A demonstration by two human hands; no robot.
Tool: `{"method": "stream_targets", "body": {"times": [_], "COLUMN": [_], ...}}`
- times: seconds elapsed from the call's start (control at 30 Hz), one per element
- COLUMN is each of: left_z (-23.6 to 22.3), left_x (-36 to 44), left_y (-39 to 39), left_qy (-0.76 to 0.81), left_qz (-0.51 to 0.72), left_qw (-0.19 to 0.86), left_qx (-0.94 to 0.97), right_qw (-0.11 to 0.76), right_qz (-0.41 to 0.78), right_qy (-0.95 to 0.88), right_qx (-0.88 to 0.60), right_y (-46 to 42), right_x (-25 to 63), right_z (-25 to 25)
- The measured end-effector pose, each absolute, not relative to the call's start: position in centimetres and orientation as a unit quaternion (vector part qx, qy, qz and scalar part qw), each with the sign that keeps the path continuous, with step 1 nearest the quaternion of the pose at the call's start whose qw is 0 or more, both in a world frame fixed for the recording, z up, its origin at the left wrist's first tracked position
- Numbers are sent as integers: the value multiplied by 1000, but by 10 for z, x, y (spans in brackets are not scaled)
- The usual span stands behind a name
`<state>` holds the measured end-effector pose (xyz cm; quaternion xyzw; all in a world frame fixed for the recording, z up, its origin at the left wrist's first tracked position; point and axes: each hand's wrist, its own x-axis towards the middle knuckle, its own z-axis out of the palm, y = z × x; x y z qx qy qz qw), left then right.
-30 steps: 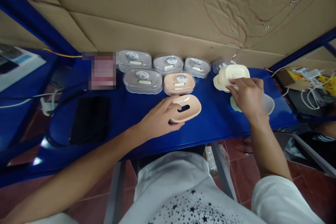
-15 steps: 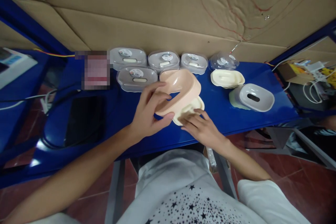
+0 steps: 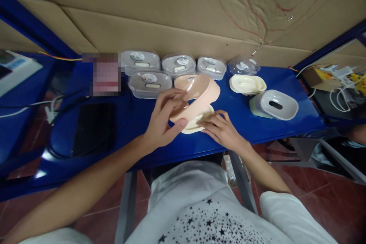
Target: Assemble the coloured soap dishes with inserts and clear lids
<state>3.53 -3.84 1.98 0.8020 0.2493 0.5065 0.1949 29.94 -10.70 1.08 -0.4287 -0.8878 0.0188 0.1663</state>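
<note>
Tilted above the blue table is a peach-pink oval plastic shell point(image 3: 211, 90) with an opening through it. My left hand point(image 3: 160, 124) grips its left end, thumb at the near edge and fingers over the rim. Beneath the shell is a cream oval tray point(image 3: 196, 124), partly covered by it. The fingers of my right hand point(image 3: 224, 131) are closed on the tray's right edge; their tips are partly hidden. Another stack of cream trays point(image 3: 247, 84) lies to the right, at the back.
Several clear-lidded oval boxes point(image 3: 150, 84) with round stickers stand along the cardboard wall point(image 3: 171, 19). Clear lids point(image 3: 243, 66) are stacked at back right. A white-topped oval container point(image 3: 288, 105) leans at right. A dark flat item point(image 3: 93, 129) and cables lie left on the blue table point(image 3: 228, 101).
The cream tray has slid left, further under the pink shell. My right hand has moved from over the tray to its right edge. My left hand keeps its hold on the shell.
</note>
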Motion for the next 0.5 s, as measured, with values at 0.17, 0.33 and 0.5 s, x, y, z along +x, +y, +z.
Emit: {"method": "stream_targets", "body": {"times": [0.17,0.33,0.5], "left_z": [18,22,56], "left_x": [38,36,11], "left_y": [-42,-44,-48], "left_qy": [243,235,228], "left_qz": [486,458,436], "left_qw": [247,231,140], "left_qx": [802,826,859], "right_qw": [226,248,206], "right_qz": [41,-57,-93], "right_qy": [-860,-824,-880], "right_qx": [-455,-506,-418], "right_y": [-106,-121,-153], "right_x": [324,342,291], "right_z": [13,18,15]}}
